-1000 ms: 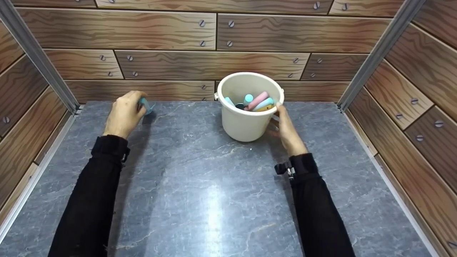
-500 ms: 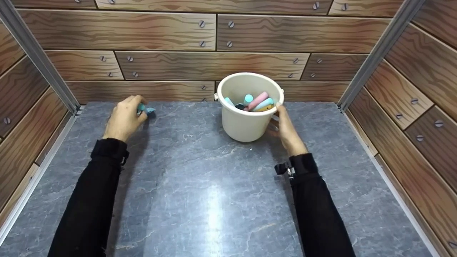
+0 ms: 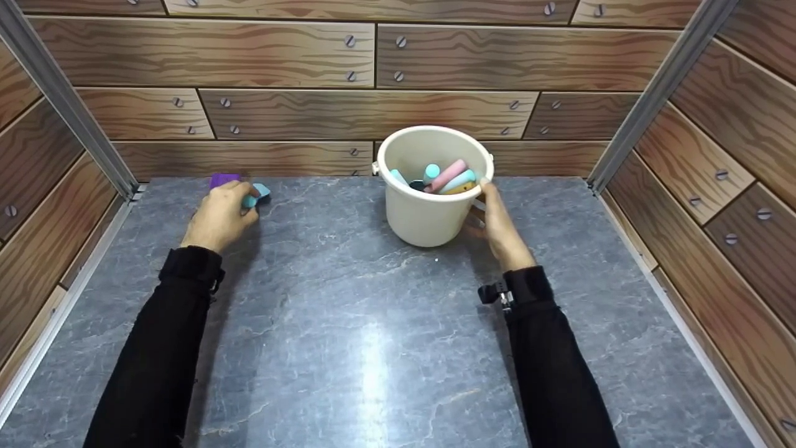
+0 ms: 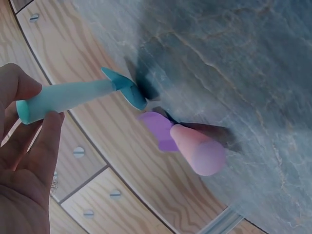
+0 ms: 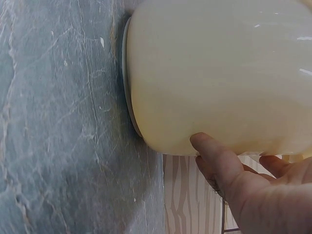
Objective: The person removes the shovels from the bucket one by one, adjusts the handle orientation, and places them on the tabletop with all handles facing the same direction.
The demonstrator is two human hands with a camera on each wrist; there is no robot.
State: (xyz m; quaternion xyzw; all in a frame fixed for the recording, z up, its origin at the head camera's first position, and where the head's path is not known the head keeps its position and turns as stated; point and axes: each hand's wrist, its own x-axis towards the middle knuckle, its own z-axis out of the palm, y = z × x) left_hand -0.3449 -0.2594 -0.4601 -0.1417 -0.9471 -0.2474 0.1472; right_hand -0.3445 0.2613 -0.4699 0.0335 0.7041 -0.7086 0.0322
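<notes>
My left hand (image 3: 217, 213) is at the far left of the tabletop. In the left wrist view its fingertips pinch the handle end of a small teal toy shovel (image 4: 73, 99), whose darker blade (image 4: 130, 92) points down close to the table. Beside that blade is another small toy shovel with a pink handle (image 4: 200, 151) and a purple blade (image 4: 161, 130); in the head view only purple (image 3: 224, 180) shows behind my hand. My right hand (image 3: 505, 233) lies along the right side of a cream bucket (image 3: 423, 214), its fingers (image 5: 219, 156) touching the outer wall.
The bucket holds several pieces, among them a pink handle (image 3: 449, 176), a light-blue handle (image 3: 459, 181) and an orange piece (image 3: 463, 188). Wood-patterned panels (image 3: 298, 115) wall the grey marbled table (image 3: 323, 292) at the back and sides, with metal posts (image 3: 653, 93) in the corners.
My left hand has come down and slightly nearer with the teal shovel, which now tilts with its blade to the right. The purple blade has come into sight behind it. Right hand and bucket are unmoved.
</notes>
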